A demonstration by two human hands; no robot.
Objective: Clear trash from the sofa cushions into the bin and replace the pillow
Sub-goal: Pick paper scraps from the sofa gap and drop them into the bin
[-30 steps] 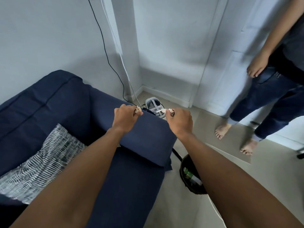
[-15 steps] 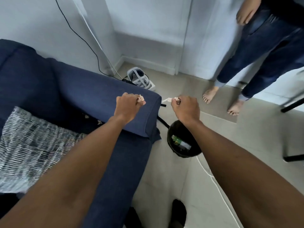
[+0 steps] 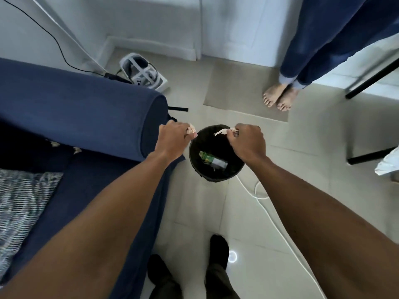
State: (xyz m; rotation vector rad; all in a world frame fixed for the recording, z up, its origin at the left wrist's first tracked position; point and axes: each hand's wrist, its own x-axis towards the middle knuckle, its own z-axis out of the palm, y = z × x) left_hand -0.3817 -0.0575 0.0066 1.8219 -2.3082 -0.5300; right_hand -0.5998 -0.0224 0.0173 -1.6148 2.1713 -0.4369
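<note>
Head view: scraps [image 3: 220,132] in hands [image 3: 248,142], over bin [image 3: 195,164].

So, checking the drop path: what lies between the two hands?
In the head view, only the open bin lies between left hand and right hand.

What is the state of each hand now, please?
Left hand: closed on a crumpled scrap, beside the bin rim.
Right hand: closed on a pale paper scrap, above the bin.

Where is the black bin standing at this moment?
In the head view the black bin stands on the floor, right of the sofa armrest, below the left hand and right hand.
</note>
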